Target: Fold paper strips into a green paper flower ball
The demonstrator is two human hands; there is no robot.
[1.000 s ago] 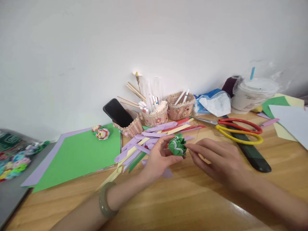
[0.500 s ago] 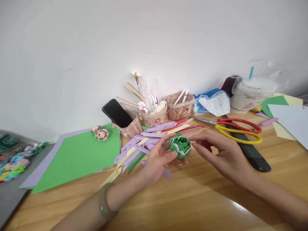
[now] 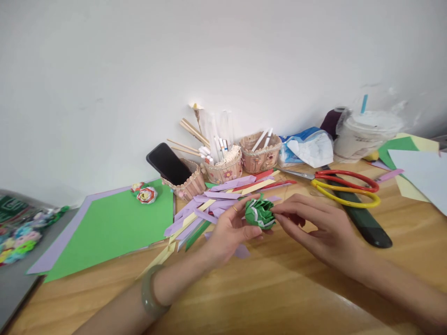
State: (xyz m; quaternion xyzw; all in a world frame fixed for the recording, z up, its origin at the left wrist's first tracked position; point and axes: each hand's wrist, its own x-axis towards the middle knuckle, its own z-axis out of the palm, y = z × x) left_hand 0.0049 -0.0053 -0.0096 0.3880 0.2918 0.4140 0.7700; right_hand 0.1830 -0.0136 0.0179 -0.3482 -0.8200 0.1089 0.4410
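Note:
A green and white folded paper flower (image 3: 259, 213) is held up over the table in my left hand (image 3: 228, 232), its fingers and thumb around the flower's left side and underside. The thumb and index finger of my right hand (image 3: 314, 223) are pinched together at the flower's right edge, touching its folds. Behind the hands lies a loose pile of purple, cream, red and green paper strips (image 3: 223, 195). Scissors (image 3: 344, 186) with red and yellow handles rest to the right, over a long dark object (image 3: 368, 225).
Green and purple sheets (image 3: 118, 223) lie at left with two small paper flowers (image 3: 146, 195). Along the wall stand a phone (image 3: 169, 164) in a small basket, baskets of pens (image 3: 261, 153), a tissue pack (image 3: 307, 146) and a lidded cup (image 3: 365, 135). More sheets (image 3: 419, 172) lie at right.
My right hand has moved slightly left and its fingertips now meet the flower's edge. The flower has turned a little in my left hand.

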